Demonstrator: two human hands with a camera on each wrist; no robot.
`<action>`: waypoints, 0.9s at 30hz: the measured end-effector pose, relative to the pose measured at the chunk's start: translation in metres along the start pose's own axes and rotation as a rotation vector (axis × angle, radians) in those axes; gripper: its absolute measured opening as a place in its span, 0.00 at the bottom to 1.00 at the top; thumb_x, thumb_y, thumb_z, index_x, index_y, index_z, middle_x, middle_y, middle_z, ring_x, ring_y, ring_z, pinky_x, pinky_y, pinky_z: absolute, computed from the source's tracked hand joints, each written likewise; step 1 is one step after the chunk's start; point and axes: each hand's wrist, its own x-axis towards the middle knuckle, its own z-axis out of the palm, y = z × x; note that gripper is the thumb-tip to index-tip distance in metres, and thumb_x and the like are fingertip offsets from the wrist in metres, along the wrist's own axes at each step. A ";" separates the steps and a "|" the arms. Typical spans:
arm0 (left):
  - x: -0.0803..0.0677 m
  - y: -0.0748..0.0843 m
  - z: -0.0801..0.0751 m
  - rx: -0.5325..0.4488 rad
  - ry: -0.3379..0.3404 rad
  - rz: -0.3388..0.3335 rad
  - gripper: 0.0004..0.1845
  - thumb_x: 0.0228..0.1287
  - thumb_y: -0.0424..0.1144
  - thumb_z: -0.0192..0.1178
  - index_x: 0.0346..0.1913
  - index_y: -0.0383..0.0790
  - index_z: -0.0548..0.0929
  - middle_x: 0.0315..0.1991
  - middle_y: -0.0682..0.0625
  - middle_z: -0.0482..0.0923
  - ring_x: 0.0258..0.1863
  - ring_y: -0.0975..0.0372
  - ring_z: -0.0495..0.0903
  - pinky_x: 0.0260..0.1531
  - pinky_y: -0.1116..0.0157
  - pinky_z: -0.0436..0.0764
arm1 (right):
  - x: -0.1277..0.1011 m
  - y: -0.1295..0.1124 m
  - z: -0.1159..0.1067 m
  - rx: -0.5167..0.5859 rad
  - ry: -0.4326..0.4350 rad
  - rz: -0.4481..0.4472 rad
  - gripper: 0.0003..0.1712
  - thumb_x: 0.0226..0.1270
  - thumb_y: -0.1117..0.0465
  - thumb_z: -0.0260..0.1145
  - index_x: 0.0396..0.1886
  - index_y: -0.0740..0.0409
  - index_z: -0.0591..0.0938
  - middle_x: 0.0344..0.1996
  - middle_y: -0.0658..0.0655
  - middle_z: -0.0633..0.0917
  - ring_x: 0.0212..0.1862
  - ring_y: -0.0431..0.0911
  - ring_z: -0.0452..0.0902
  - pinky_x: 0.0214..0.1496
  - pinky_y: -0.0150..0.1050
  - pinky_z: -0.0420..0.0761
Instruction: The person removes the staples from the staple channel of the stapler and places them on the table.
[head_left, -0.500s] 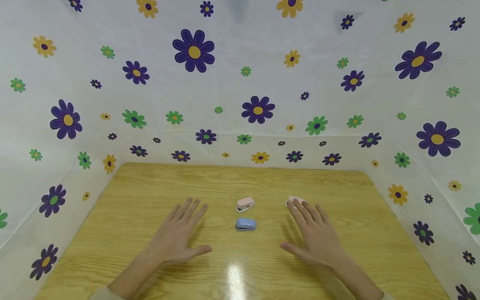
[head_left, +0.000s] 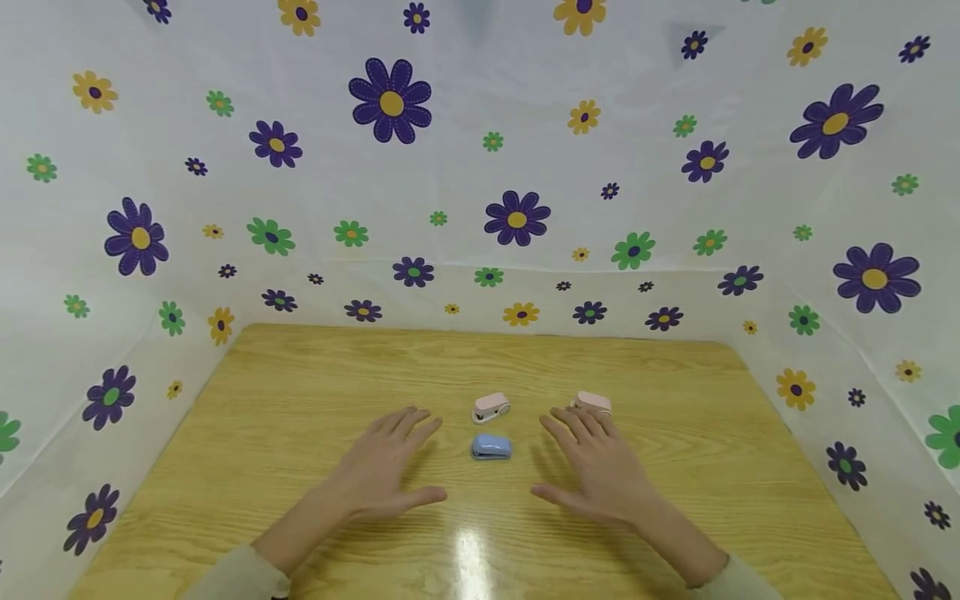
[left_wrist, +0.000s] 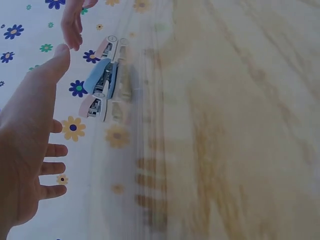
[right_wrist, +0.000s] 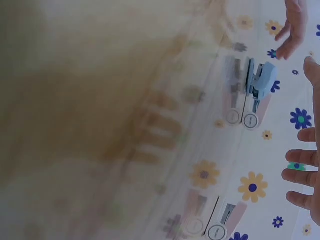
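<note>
On the wooden table [head_left: 300, 400] lies a small blue stapler [head_left: 491, 447], with a pink stapler [head_left: 491, 407] just behind it. A second pink stapler [head_left: 593, 403] sits to the right. My left hand [head_left: 390, 471] hovers flat to the left of the blue stapler, fingers spread, holding nothing. My right hand [head_left: 592, 471] hovers flat on its right, its fingertips just short of the second pink stapler. The left wrist view shows my left hand [left_wrist: 25, 150] open beside the blue stapler [left_wrist: 102, 77]. In the blurred right wrist view, the blue stapler [right_wrist: 262, 77] lies beyond my right hand's fingers [right_wrist: 302, 170].
White sheeting printed with flowers [head_left: 517, 218] walls the table in at the back and on both sides. A bright glare spot [head_left: 468, 550] sits on the near part of the tabletop.
Both hands have drawn inward toward the blue stapler. My right hand slid left, off the right pink stapler, which now shows fully.
</note>
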 end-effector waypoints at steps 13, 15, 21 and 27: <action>0.034 0.002 0.008 0.006 -0.084 0.086 0.45 0.67 0.74 0.57 0.76 0.46 0.73 0.67 0.46 0.78 0.69 0.50 0.77 0.71 0.47 0.75 | 0.026 -0.013 0.011 -0.010 -0.115 -0.084 0.44 0.67 0.23 0.61 0.68 0.49 0.80 0.59 0.52 0.85 0.61 0.50 0.82 0.68 0.51 0.80; 0.039 0.003 0.010 0.015 -0.097 0.105 0.43 0.69 0.74 0.56 0.75 0.46 0.74 0.67 0.46 0.78 0.68 0.51 0.77 0.70 0.47 0.76 | 0.030 -0.013 0.013 -0.006 -0.126 -0.108 0.42 0.69 0.25 0.61 0.67 0.49 0.81 0.57 0.52 0.86 0.59 0.50 0.83 0.65 0.50 0.81; 0.048 0.004 0.017 0.048 -0.133 0.137 0.39 0.73 0.71 0.53 0.72 0.45 0.76 0.64 0.46 0.79 0.65 0.53 0.78 0.67 0.50 0.78 | 0.041 -0.011 0.019 -0.048 -0.178 -0.193 0.36 0.74 0.27 0.57 0.63 0.49 0.81 0.51 0.51 0.86 0.51 0.47 0.83 0.57 0.46 0.83; 0.054 0.007 0.023 0.061 -0.159 0.171 0.36 0.75 0.69 0.53 0.68 0.44 0.77 0.60 0.47 0.80 0.61 0.55 0.79 0.64 0.52 0.80 | 0.050 -0.012 0.020 -0.048 -0.245 -0.195 0.33 0.77 0.30 0.56 0.62 0.50 0.81 0.49 0.51 0.84 0.49 0.46 0.82 0.54 0.45 0.84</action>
